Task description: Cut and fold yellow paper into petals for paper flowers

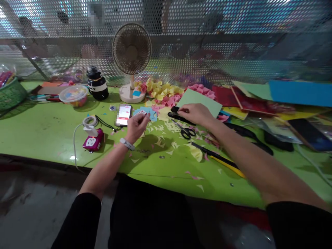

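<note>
My left hand [137, 125] is closed around a small white and red box [142, 112], beside a lit phone [123, 114]. Over a black stapler [181, 118], my right hand [195, 112] has its fingertips pinched together at the stapler's front end. Part of the stapler's top looks raised there, and the fingers hide some of it. Black-handled scissors [188, 133] lie just below the stapler. Blue paper pieces [151, 114] rest near the left hand, and pale yellow paper scraps [166, 128] are scattered between both hands.
A fan [132, 88], a black bottle [98, 84] and a lidded plastic tub [74, 95] stand behind. Yellow [160, 89] and pink folded paper pieces are heaped by the mesh. At left sits a purple power socket [93, 140]; a yellow-black cutter [220, 159] lies at right.
</note>
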A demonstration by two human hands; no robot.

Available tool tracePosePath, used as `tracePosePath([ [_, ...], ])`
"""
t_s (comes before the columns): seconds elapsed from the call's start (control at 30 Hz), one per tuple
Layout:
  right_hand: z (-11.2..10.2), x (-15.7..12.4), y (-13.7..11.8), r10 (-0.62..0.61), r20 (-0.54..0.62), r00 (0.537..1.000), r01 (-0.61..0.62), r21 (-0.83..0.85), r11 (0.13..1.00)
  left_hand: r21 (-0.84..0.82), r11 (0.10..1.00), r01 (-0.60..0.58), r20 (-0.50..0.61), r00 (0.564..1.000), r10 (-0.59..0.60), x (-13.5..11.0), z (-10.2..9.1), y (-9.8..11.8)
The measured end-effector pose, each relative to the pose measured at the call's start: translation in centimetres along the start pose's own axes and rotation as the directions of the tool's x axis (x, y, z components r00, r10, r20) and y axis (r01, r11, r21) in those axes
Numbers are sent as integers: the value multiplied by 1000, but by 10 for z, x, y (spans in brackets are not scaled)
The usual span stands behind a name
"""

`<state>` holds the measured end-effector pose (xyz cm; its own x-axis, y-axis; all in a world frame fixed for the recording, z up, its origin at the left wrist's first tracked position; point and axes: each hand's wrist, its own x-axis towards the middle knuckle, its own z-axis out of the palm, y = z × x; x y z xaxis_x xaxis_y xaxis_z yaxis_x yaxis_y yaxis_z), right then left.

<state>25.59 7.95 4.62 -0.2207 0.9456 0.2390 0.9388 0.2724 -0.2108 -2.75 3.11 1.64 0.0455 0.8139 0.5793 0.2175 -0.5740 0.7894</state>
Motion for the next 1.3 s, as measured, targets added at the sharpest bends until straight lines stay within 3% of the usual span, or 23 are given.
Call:
tracePosePath([
  [0.17, 6, -41, -20, -54, -26, 998, 58, 224, 973, -183, 977, 111, -195, 970, -146, 17, -12, -1],
  [0.3, 22, -73, -65, -197, 89, 976, 166, 278, 946, -192, 975, 115, -251, 954, -162, 25, -19, -3],
  [0.4, 38, -84, -98, -331, 136, 934, 281, 298, 912, -174, 980, 95, -260, 955, -139, 27, -20, -5],
  [0.57, 57, -64, -135, -359, 118, 926, 319, 266, 910, -159, 982, 106, -238, 961, -142, 27, -19, -12],
  [0.67, 65, -44, -148, -303, 168, 938, 254, 259, 932, -166, 978, 125, -231, 959, -162, 26, -19, -16],
  [0.77, 71, -34, -152, -347, 237, 907, 293, 234, 927, -175, 974, 145, -209, 961, -181, 24, -18, -18],
  [0.87, 68, -34, -143, -397, 244, 885, 342, 237, 909, -174, 975, 139, -195, 965, -173, 21, -16, -18],
  [0.93, 59, -35, -126, -384, 188, 904, 333, 251, 909, -177, 976, 127, -180, 971, -159, 19, -14, -18],
  [1.07, 35, -29, -65, -245, 138, 960, 213, 212, 954, -180, 975, 129, -140, 978, -155, 18, -12, -16],
  [1.2, 16, -19, 3, -87, -1, 996, 85, 169, 982, -178, 975, 136, -171, 971, -167, 19, -13, -16],
  [1.3, 13, -14, 22, -22, -53, 998, 30, 153, 988, -201, 968, 149, -204, 960, -190, 21, -15, -15],
])
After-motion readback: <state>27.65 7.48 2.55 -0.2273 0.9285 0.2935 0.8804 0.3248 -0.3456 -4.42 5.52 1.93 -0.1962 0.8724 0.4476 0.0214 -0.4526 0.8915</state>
